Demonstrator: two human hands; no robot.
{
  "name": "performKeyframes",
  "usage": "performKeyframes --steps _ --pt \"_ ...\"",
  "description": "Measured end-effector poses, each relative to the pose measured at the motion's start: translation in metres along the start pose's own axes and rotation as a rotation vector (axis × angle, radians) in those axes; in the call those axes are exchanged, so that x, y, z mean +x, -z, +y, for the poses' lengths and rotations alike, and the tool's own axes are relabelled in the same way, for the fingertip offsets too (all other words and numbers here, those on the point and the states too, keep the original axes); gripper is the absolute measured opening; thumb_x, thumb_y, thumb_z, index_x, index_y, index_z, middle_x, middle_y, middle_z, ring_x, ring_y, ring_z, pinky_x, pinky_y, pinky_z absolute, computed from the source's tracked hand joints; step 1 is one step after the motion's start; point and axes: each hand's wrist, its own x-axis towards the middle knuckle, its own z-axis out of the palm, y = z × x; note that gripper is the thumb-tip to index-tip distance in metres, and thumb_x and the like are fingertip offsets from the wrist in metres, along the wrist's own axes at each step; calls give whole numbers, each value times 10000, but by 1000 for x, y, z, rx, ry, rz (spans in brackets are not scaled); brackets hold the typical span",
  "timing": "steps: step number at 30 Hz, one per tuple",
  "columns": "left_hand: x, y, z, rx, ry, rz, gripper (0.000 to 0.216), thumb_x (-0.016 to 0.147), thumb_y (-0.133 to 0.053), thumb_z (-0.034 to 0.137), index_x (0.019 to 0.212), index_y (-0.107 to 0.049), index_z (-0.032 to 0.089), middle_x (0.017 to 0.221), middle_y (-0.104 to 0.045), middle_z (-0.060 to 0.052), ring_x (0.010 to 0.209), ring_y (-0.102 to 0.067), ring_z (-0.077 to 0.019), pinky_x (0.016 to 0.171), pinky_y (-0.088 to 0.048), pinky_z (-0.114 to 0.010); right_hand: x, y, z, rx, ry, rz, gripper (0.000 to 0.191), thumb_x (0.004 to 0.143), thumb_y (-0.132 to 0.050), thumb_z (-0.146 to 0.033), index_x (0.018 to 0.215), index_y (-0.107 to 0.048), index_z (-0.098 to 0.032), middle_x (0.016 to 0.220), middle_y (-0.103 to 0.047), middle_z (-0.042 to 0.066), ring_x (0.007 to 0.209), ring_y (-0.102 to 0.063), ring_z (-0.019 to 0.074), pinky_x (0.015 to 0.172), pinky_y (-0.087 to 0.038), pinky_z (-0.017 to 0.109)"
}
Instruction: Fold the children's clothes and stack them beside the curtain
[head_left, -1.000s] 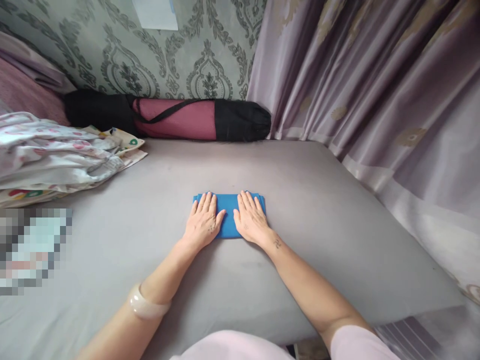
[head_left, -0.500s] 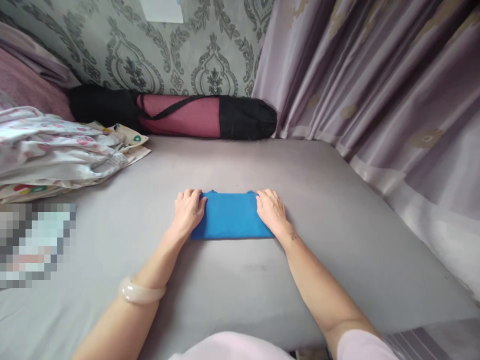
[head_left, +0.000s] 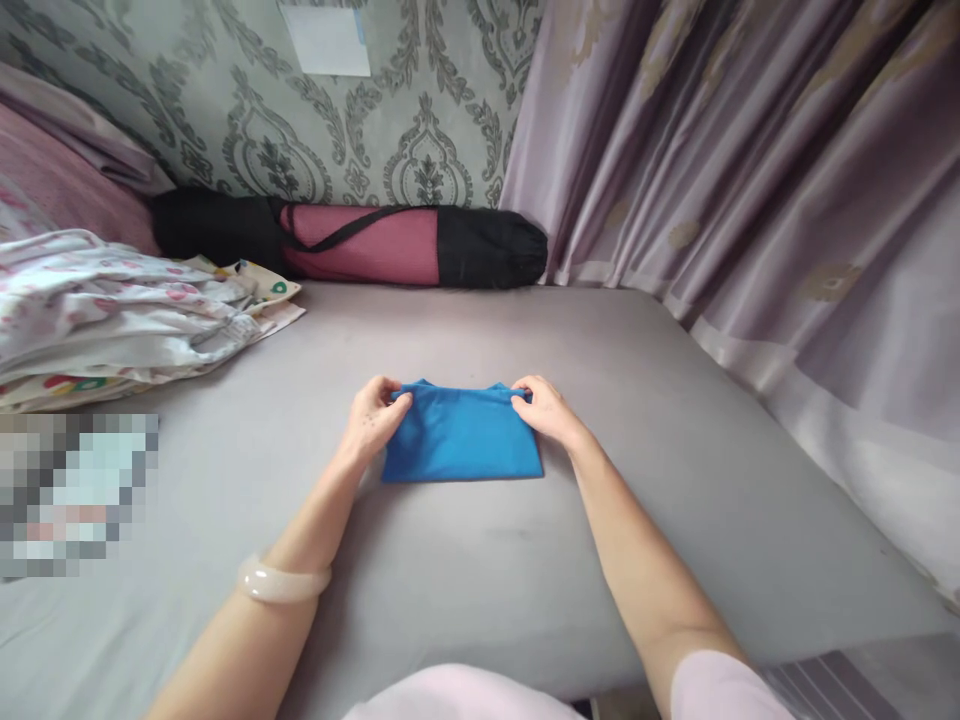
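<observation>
A folded blue cloth garment (head_left: 463, 440) lies on the grey bed sheet (head_left: 480, 580), its long sides running left to right. Two small points of fabric stick out past its far edge. At the far left corner my left hand (head_left: 373, 415) is closed, pinching the fabric between thumb and fingers. My right hand (head_left: 546, 408) pinches the far right corner in the same way. The far edge looks slightly raised and the top layer is creased between the hands. Some fingertips are hidden under the cloth.
Crumpled patterned fabric (head_left: 135, 310) is heaped at the left. A blurred-out item (head_left: 82, 490) lies below it. Along the wall rests a rolled mat in a pink and black bag (head_left: 367, 245). Purple curtains (head_left: 675, 150) hang down the right side.
Both hands have gone from lying flat on the garment's sides to pinching its far corners. The far edge has lifted a little and the smooth top now creases. The view has tilted up slightly.
</observation>
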Motion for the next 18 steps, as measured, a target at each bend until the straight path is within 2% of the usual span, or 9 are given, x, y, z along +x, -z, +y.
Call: performKeyframes --steps 3,6,10,12,15,18 --pt "-8 3 11 -330 -15 6 336 612 -724 381 826 -540 197 658 -561 47 585 -530 -119 564 -395 -237 -2 16 -5 239 4 -75 170 778 -540 -203 894 -661 -175 904 -698 39 872 -641 177 821 -491 295" --pt "-16 13 24 -534 -37 -30 417 591 -796 329 911 -567 189 807 -648 6 680 -605 -125 622 -450 -240 -10 41 -14 444 37 -155 148 760 -577 -233 887 -624 -172 853 -693 22 823 -647 160 779 -500 284" --pt "-26 34 38 -611 -43 -127 482 648 -805 288 1084 -617 204 912 -689 -30 737 -646 -145 625 -468 -247 -26 76 -27 597 87 -288 269 748 -679 -296 988 -624 -187 942 -717 28 841 -662 154 793 -522 296" --pt "-28 41 41 -607 -87 -129 480 662 -801 288 1104 -633 207 911 -695 -35 751 -653 -156 648 -482 -262 -32 87 -30 626 107 -329 323 748 -708 -317 1037 -630 -197 1000 -723 40 867 -668 161 803 -534 309" --pt "-29 42 42 -558 -208 -35 445 676 -798 293 1084 -647 200 900 -693 -34 797 -656 -164 716 -502 -285 -34 91 -33 617 122 -299 340 759 -717 -353 1058 -642 -208 1037 -725 48 898 -673 174 828 -542 334" --pt "-30 34 44 -424 -364 178 388 696 -793 290 1047 -655 205 903 -688 -26 849 -652 -162 761 -497 -285 -32 85 -36 593 176 -140 280 766 -711 -358 1003 -665 -217 1026 -722 38 944 -672 187 888 -533 356"
